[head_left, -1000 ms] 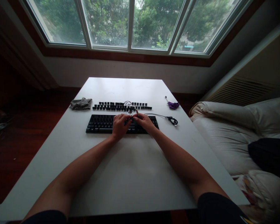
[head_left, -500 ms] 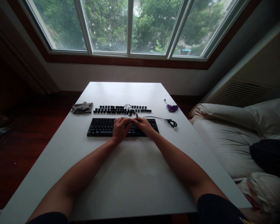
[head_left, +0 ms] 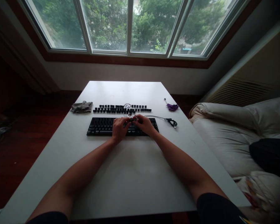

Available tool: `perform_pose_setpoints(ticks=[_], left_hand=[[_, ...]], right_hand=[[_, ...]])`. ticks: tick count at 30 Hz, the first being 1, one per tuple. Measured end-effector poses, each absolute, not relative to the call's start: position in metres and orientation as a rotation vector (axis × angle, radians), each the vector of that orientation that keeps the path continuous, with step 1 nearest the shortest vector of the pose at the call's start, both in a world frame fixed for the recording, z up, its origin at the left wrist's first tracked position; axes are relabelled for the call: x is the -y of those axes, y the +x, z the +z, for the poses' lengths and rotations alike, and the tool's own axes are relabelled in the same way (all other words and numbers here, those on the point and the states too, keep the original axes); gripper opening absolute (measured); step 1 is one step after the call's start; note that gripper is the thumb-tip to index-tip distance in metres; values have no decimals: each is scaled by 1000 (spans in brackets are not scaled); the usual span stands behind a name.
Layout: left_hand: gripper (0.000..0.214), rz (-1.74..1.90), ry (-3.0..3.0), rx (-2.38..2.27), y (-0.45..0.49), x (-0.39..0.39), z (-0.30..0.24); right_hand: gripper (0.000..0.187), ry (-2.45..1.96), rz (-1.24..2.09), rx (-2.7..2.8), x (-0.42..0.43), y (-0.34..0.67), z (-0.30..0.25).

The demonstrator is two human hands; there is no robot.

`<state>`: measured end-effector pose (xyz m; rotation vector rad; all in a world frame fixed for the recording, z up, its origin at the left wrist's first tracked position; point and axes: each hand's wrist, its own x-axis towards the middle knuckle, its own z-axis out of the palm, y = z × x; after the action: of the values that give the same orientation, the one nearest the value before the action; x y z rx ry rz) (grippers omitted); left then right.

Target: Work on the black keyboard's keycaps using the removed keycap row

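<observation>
Tipping lower since the earlier frame, the slim tool [head_left: 136, 118] is no longer standing up out of the right hand [head_left: 145, 125], whose fingers are now reaching further over it. Far left, a gray cloth [head_left: 82, 107] is lying on the white table [head_left: 130, 174]. Next along, the keyboard [head_left: 100, 127] is resting flat beneath both hands, with loose keycaps [head_left: 108, 110] sitting in rows behind it. Over its middle, the left hand [head_left: 119, 128] is curling thumb and fingers toward a small dark piece [head_left: 131, 120]; whether they are gripping it, I cannot tell. Just right, the right hand is pinching the tool, its tip meeting the left fingertips. For control, the left should be holding that piece still while the right is doing the moving, lightly, using fingers rather than arm; resting the wrists would be helping, provided they aren't pressing keys. Rightward, the bundled cable [head_left: 171, 121] is staying near the keyboard, and a purple cloth [head_left: 172, 107] is lying by the table's edge.
</observation>
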<state>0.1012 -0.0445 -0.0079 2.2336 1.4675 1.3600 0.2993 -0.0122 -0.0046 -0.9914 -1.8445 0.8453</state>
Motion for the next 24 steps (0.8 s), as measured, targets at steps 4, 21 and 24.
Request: perform_pose_setpoints(ticks=[4,21,24], left_hand=[[16,1354,2232,-1452,102,45,-8],[22,1210,2246,-1509,104,43,-15],[29,1088,2293,-1549,105,44,-17]], right_hand=[[30,-1026,694,1910,14,297,-8],[25,-1037,490,2058,14,302,-4],[26,-1108,464,2038,0,309,-2]])
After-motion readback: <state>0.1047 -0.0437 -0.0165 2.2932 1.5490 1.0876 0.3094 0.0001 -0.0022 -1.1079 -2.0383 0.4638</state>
